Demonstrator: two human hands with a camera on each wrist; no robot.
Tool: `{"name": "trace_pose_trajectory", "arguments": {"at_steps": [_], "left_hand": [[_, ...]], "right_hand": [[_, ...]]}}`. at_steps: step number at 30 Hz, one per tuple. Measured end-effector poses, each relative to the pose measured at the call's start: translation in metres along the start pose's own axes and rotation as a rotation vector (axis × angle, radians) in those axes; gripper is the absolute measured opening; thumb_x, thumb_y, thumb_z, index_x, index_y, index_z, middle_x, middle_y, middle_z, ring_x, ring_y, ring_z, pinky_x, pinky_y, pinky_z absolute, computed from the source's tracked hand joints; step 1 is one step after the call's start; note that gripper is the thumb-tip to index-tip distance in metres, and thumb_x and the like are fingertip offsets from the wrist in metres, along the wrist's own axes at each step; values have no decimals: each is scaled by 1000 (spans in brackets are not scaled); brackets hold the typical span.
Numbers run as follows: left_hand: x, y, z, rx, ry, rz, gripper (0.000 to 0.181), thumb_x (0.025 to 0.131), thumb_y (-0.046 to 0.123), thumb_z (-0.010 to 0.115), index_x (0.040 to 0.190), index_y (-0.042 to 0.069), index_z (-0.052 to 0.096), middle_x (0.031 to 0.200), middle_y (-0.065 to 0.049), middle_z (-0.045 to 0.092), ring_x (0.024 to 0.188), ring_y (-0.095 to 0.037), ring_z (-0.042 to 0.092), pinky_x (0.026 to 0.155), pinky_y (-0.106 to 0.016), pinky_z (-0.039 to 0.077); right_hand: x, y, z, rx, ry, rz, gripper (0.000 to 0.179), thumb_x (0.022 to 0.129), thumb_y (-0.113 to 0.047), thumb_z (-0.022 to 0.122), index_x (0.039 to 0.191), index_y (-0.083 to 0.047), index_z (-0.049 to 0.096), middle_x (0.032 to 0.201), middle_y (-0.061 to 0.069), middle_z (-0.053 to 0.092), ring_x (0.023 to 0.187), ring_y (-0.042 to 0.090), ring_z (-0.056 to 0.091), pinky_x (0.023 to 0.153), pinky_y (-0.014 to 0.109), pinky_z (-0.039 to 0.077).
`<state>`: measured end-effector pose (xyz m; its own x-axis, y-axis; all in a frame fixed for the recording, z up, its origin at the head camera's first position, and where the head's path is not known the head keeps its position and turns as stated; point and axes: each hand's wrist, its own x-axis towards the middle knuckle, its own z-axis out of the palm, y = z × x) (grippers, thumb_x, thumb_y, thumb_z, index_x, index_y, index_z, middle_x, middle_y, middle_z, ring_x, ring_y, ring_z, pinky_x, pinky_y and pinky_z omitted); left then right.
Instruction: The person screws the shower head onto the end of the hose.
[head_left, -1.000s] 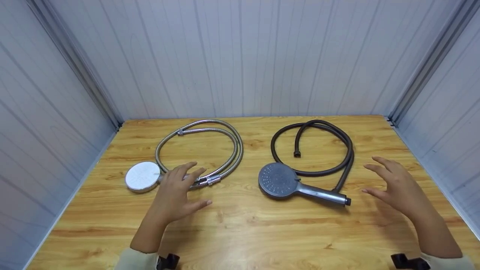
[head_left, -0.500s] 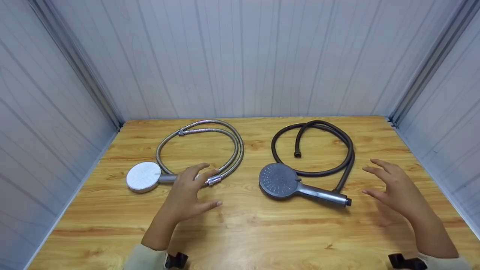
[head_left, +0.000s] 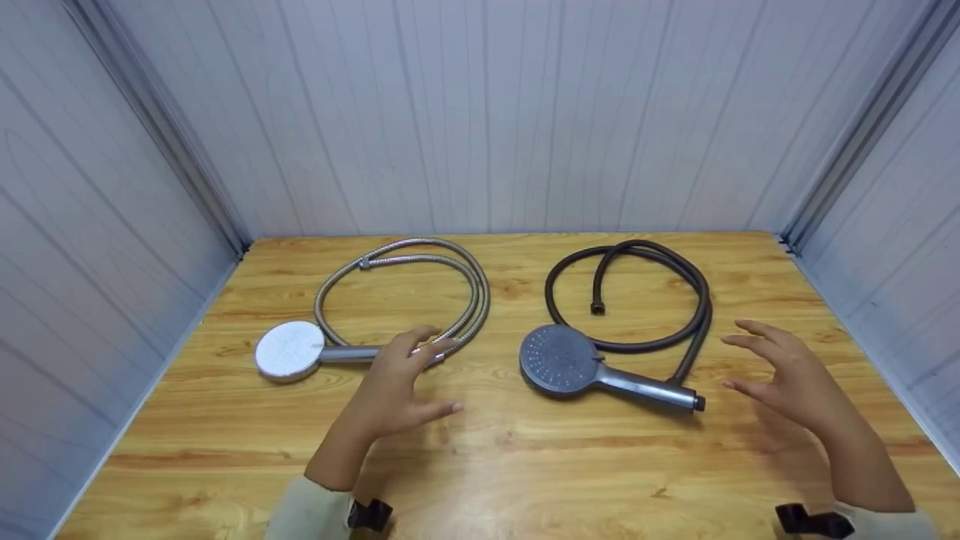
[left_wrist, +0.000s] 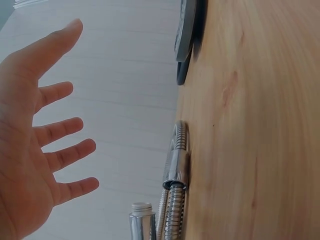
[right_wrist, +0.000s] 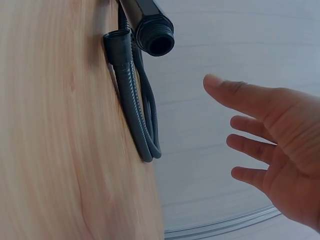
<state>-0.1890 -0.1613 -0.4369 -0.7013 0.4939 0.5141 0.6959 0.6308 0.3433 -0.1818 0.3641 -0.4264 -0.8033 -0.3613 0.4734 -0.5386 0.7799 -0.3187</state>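
On the left of the table lies a handheld shower head [head_left: 289, 351] with a white face and chrome handle [head_left: 349, 354]. Its silver metal hose [head_left: 484, 292] is coiled behind. The left hand [head_left: 397, 386] is over the handle's end, hiding it in the head view, fingers spread and holding nothing. In the left wrist view, the threaded handle end [left_wrist: 142, 220] is apart from the hose's connector [left_wrist: 176, 170]. A dark grey shower head [head_left: 559, 360] lies right of centre with a black hose [head_left: 705, 300]. Right of its handle, the right hand [head_left: 791, 375] hovers, fingers apart, holding nothing.
The wooden table [head_left: 510, 465] is bounded by a white panelled back wall [head_left: 480, 112] and side walls. In the right wrist view, the dark handle's threaded end [right_wrist: 159, 40] stands apart from the black hose's connector [right_wrist: 118, 47].
The left hand has moved to the right along the chrome handle, uncovering more of it near the head. The right hand has barely moved. Both shower heads and hoses lie as before.
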Motion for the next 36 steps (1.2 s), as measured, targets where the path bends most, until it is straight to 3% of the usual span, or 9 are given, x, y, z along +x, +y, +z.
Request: {"name": "trace_pose_trajectory", "arguments": {"at_steps": [7, 9, 14, 17, 20, 28, 36], "left_hand": [[3, 3, 9, -76, -35, -17, 77, 71, 47, 84, 138, 19, 56, 139, -13, 48, 127, -33, 46, 97, -61, 37], [5, 4, 10, -108, -46, -30, 77, 71, 46, 84, 137, 18, 56, 140, -13, 48, 128, -33, 45, 97, -61, 37], [11, 7, 14, -160, -79, -44, 76, 71, 45, 85, 136, 17, 57, 141, -12, 47, 129, -31, 43, 99, -60, 36], [15, 10, 18, -170, -87, -29, 76, 72, 51, 82, 137, 19, 57, 141, -10, 46, 130, -30, 42, 100, -58, 36], [20, 12, 22, -191, -97, -13, 75, 73, 54, 81, 136, 20, 57, 141, -9, 45, 131, -28, 41, 101, -56, 36], [30, 19, 34, -218, -124, 43, 72, 72, 48, 83, 133, 17, 59, 139, -10, 48, 129, -26, 42, 102, -54, 36], [44, 28, 46, -326, -157, 34, 72, 72, 42, 86, 134, 19, 59, 138, -7, 49, 129, -21, 42, 102, -48, 38]], "right_hand": [[-1, 3, -4, 103, -58, 63, 57, 71, -8, 86, 123, -5, 64, 136, 21, 51, 121, 50, 45, 86, 63, 39], [-2, 4, -6, 101, -68, 79, 58, 71, -10, 87, 125, -8, 64, 137, 18, 52, 122, 45, 47, 90, 54, 42], [-2, 8, -8, 147, -100, 114, 58, 73, -14, 86, 126, -13, 64, 138, 14, 52, 126, 6, 42, 91, 54, 42], [-2, 10, -9, 224, -121, 140, 56, 75, -14, 85, 127, -13, 64, 139, 16, 51, 123, -12, 32, 87, 69, 37], [-2, 12, -8, 272, -131, 167, 53, 76, -13, 84, 125, -13, 65, 139, 19, 51, 124, -14, 29, 86, 75, 33], [-3, 15, -2, 389, -165, 181, 45, 78, -8, 81, 121, -11, 67, 139, 19, 51, 125, -12, 35, 94, 73, 27], [-1, 16, -3, 459, -218, 217, 42, 81, -6, 79, 121, -11, 67, 136, 14, 55, 123, -11, 38, 99, 71, 22]]}}
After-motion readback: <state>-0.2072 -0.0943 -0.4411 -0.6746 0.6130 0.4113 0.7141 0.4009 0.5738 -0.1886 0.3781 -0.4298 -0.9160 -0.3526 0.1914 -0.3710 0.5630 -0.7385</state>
